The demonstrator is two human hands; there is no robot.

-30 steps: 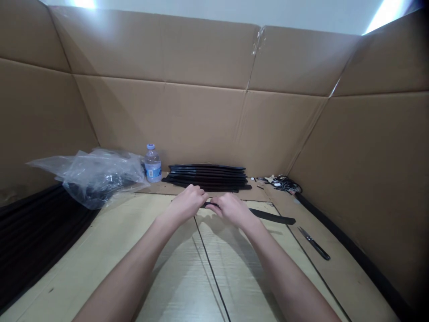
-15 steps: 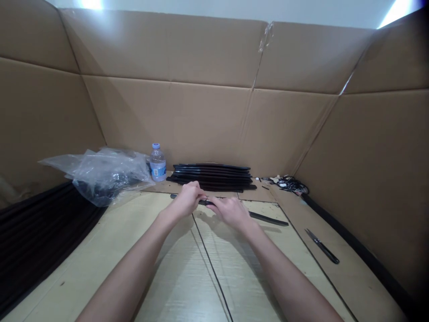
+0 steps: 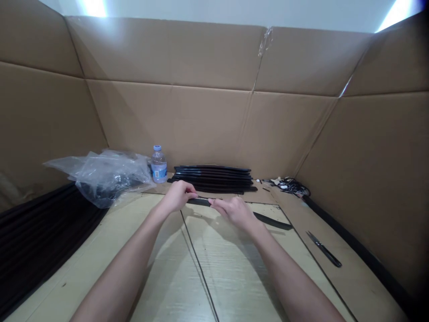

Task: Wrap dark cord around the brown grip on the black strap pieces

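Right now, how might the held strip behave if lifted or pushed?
The strip is probably semi-stiff: it curves only gently beyond the right hand. It is likely light, being so slim. Looking flat, it probably won't roll.

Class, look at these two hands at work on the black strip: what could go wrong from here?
The black strip might twist, since its right end reaches past the right hand, unheld. The thin cord, running from near the left hand down between the arms, could snag. The cutting tool might get knocked if the right arm swings outward.
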